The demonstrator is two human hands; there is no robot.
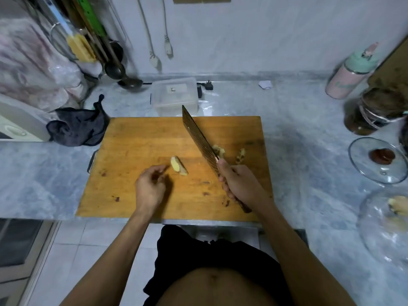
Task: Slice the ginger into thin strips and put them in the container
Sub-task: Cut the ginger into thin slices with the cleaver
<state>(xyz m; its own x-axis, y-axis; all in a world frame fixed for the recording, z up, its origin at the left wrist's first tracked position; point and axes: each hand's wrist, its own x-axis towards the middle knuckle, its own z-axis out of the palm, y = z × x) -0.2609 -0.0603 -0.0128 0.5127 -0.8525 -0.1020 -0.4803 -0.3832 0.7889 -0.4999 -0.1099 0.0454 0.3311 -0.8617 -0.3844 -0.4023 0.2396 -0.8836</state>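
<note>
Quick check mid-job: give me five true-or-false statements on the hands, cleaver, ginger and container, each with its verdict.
1. The right hand grips the cleaver by its handle. True.
2. The left hand is pressing down on a ginger piece. False: it sits just beside the piece, fingers loosely curled, holding nothing.
3. The clear container stands behind the cutting board. True.
4. All the ginger lies left of the blade. False: more ginger bits lie right of it.
5. The cleaver lies flat on the board. False: it is held on edge.
</note>
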